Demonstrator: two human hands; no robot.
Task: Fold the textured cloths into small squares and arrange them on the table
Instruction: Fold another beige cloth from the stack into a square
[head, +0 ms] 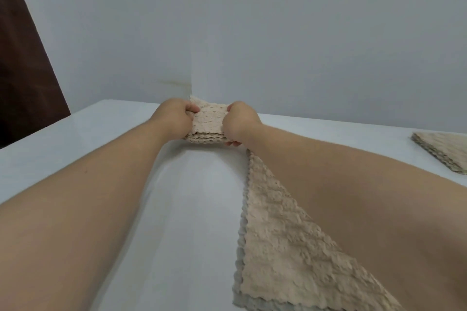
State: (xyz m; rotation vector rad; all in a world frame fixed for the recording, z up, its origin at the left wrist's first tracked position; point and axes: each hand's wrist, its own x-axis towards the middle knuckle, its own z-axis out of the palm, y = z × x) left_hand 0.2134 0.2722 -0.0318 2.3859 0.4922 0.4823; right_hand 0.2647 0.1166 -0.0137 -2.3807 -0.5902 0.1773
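A small folded beige textured cloth (207,124) sits near the far edge of the white table (121,144), several layers thick. My left hand (174,116) grips its left side and my right hand (240,121) grips its right side, fingers curled round the edges. An unfolded stack of beige cloths (283,230) lies flat under my right forearm, which hides its right part.
Another stack of beige textured cloths (444,154) lies at the table's right edge. A pale wall rises just behind the table, and a dark brown panel (22,63) stands at the far left.
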